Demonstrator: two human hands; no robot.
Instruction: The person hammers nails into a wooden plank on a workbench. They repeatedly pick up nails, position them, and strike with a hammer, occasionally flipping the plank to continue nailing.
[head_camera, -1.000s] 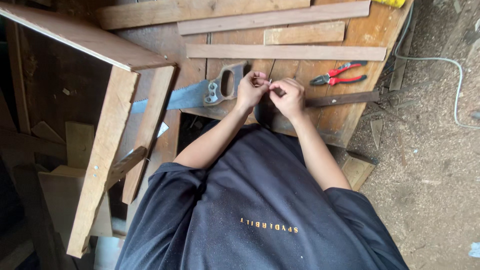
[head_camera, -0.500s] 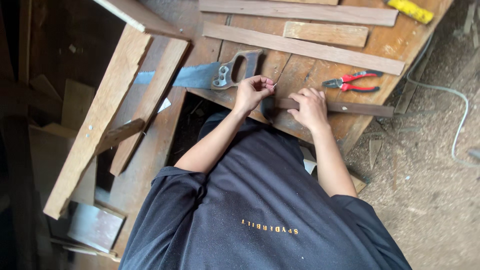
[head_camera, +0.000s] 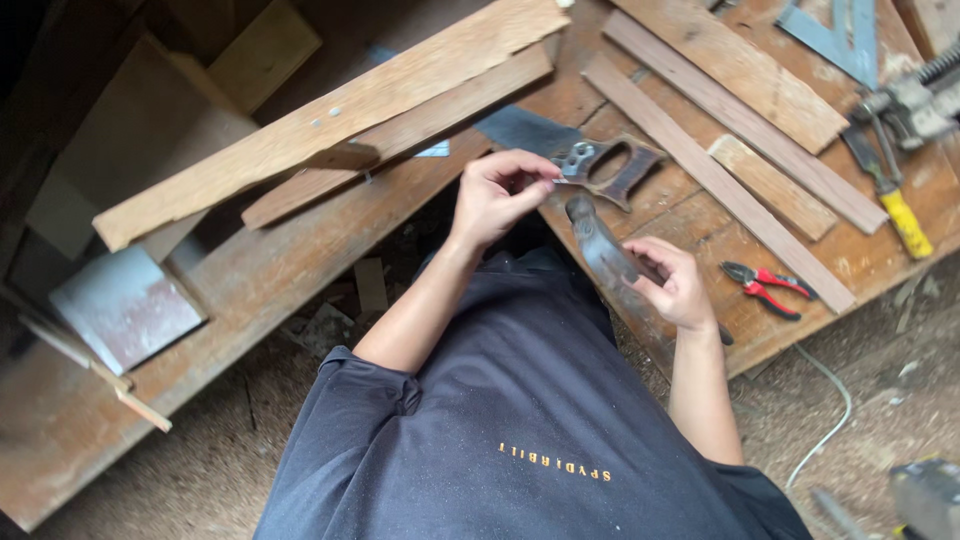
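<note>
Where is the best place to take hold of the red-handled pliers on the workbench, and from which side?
Grip the red-handled pliers by the two red handles, from the right, probably. The handles lie slightly spread toward the bench's edge, and the dark nose points left toward the right hand.

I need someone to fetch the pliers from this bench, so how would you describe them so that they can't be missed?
Start at the wooden workbench and go to its near edge, just past the person's right hand. The pliers lie flat there, below a long thin wooden strip. Their red handles set them apart from the yellow-handled tool farther along and the hand saw.
</note>
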